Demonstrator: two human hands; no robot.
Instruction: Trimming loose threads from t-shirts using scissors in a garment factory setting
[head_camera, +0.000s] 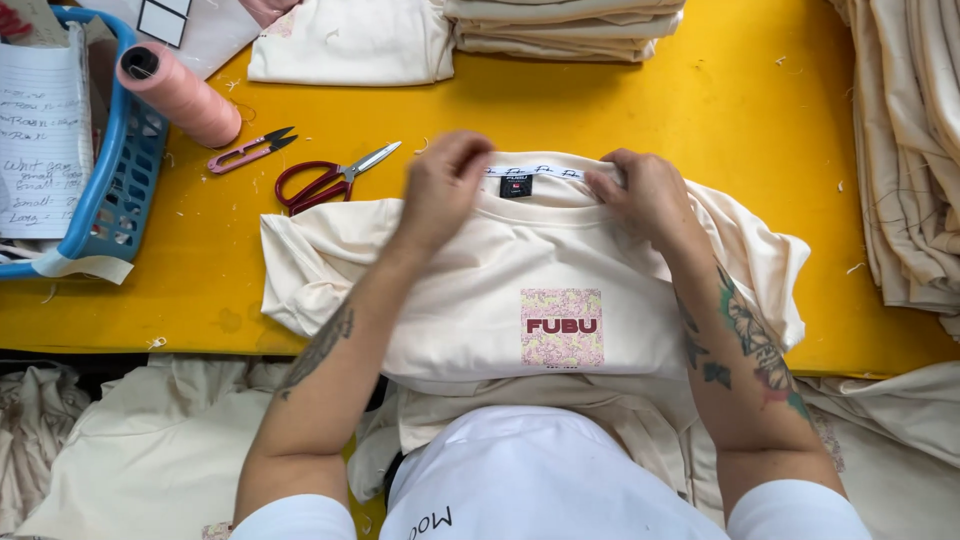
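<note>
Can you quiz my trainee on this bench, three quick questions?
1. True or false: both hands, left hand and right hand, grip the collar of the cream T-shirt.
2. Which lies nearer the left hand: A) red-handled scissors B) pink thread cone?
3. Fill in: the thread snips have ___ handles.

Key: 1 true; 2 A; 3 pink.

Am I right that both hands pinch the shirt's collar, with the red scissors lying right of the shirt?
Not quite. In the head view the left hand and right hand do pinch the shirt at its collar, but the red scissors lie to its upper left, beside the pink snips.
</note>
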